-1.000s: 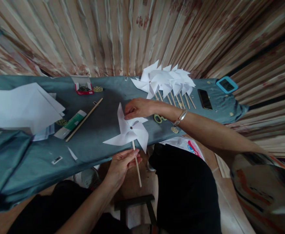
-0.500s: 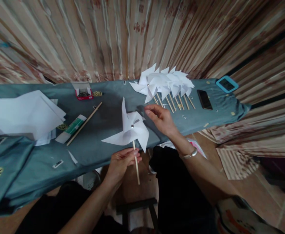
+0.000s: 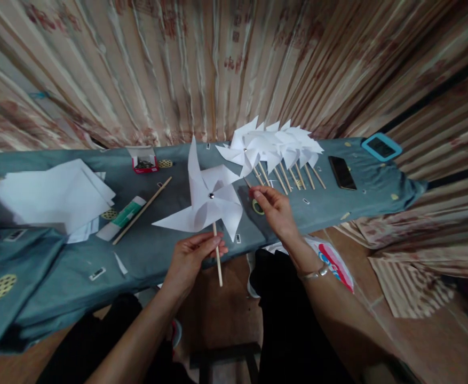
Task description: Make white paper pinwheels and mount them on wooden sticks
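Observation:
My left hand (image 3: 196, 256) pinches the wooden stick of a white paper pinwheel (image 3: 217, 208), which stands upright above the table's front edge. A shiny metal pin head sits at the pinwheel's centre. Just right of its blades is my right hand (image 3: 271, 205), closed with thumb and forefinger together. Something small and thin seems to stick out from those fingertips, too small to name. Behind it, several finished pinwheels (image 3: 274, 146) lie overlapped in a row, their sticks toward me.
On the green tablecloth (image 3: 145, 250) lie stacked white paper (image 3: 53, 197), a green-and-white glue stick (image 3: 121, 217), a loose wooden stick (image 3: 142, 209) and an open red box of small metal pieces (image 3: 144, 164). To the right are a phone (image 3: 342, 173) and a blue-framed timer (image 3: 381, 146). Curtains hang behind.
The pinwheel has come up closer to my view and slightly left, with my left hand still on its stick. My right hand has shifted a little right and down. The view has tilted slightly.

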A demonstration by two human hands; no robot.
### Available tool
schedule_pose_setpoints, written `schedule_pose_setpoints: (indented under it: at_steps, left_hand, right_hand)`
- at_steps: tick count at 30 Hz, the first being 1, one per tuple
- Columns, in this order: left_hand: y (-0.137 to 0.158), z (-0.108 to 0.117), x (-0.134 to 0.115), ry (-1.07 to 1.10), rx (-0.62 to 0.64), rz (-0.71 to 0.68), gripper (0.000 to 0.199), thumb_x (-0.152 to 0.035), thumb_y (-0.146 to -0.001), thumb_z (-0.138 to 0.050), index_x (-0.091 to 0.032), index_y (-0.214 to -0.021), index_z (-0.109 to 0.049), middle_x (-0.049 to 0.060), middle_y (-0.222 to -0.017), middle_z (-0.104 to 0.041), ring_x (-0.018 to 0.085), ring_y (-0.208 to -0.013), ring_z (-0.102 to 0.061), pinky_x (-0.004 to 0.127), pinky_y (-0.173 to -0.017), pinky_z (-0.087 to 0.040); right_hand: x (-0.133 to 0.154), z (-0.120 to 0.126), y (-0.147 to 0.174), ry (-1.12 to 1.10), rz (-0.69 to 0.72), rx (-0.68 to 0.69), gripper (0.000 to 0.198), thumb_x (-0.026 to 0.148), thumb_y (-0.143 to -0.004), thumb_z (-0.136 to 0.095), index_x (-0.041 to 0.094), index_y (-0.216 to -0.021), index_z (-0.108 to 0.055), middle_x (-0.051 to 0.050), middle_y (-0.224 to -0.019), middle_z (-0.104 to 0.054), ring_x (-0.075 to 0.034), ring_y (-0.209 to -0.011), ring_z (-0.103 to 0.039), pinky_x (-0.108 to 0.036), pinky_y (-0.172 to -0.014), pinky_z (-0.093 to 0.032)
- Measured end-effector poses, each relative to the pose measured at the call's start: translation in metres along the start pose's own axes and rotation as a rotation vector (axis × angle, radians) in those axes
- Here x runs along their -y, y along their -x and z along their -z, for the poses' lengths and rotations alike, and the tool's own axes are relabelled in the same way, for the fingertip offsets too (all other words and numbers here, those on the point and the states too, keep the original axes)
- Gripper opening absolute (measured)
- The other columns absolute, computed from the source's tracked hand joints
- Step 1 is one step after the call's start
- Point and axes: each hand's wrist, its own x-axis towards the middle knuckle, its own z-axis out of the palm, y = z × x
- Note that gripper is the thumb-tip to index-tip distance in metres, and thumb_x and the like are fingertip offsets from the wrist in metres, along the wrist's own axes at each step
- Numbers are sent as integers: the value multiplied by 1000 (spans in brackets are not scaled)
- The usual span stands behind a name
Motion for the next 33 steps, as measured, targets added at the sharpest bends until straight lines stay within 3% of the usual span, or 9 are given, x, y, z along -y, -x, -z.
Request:
schedule_pose_setpoints:
  at_steps: [4, 6, 11, 14, 21, 27, 33]
  left_hand:
    - [-7, -5, -5, 4, 2, -29, 37, -38, -49, -92, -16, -76, -79, 5, -70, -76, 14, -61, -70, 21, -64, -57]
    - [-11, -6, -8, 18, -15, -62, 36, -38, -49, -91, -16, -75, -78, 5, -71, -76, 14, -63, -70, 23, -65, -57]
    - [-17, -6, -21, 55, -53, -162, 39, -39, -48, -91, -15, -76, -78, 7, -76, -76, 16, -65, -70, 29, -69, -57]
    - [-19, -4, -28, 57, -73, -206, 39, -40, -48, -90, -15, -76, -78, 8, -75, -76, 18, -67, -69, 33, -74, -56]
    - [-19, -3, -33, 62, -102, -258, 37, -39, -47, -90, -16, -74, -79, 7, -72, -75, 15, -68, -66, 28, -72, -52]
    - [-14, 0, -32, 68, -126, -248, 40, -40, -46, -90, -16, -76, -79, 6, -71, -75, 15, -67, -66, 27, -71, -52]
    - [-4, -3, -34, -9, -176, -323, 46, -40, -49, -89, -16, -87, -78, 10, -91, -77, 20, -84, -70, 31, -81, -51]
  right_hand:
    - [-5, -9, 3, -125, -131, 54, 35, 53, -73, -71, 20, -86, -70, -4, -85, -74, -18, -83, -67, -36, -88, -51]
    - [-7, -12, 7, -184, -223, 144, 33, 50, -72, -72, 20, -86, -70, -4, -84, -74, -17, -79, -68, -35, -84, -52]
    - [-1, -19, 23, -186, -362, 625, 27, 40, -73, -74, 17, -87, -72, -4, -85, -72, -13, -73, -65, -30, -76, -53]
    - [8, -23, 29, -178, -343, 797, 30, 41, -77, -73, 15, -92, -72, -5, -90, -71, -13, -76, -62, -28, -75, -51]
    - [15, -42, 35, -210, -438, 867, 40, 49, -65, -81, 15, -83, -70, -2, -72, -67, -12, -63, -58, -27, -63, -48]
    - [15, -57, 40, -221, -404, 869, 44, 53, -59, -83, 14, -73, -68, 1, -63, -63, -10, -58, -54, -25, -59, -42]
    - [22, -62, 38, -271, -352, 831, 41, 52, -58, -83, 16, -71, -67, 2, -62, -63, -10, -57, -53, -25, -61, -42]
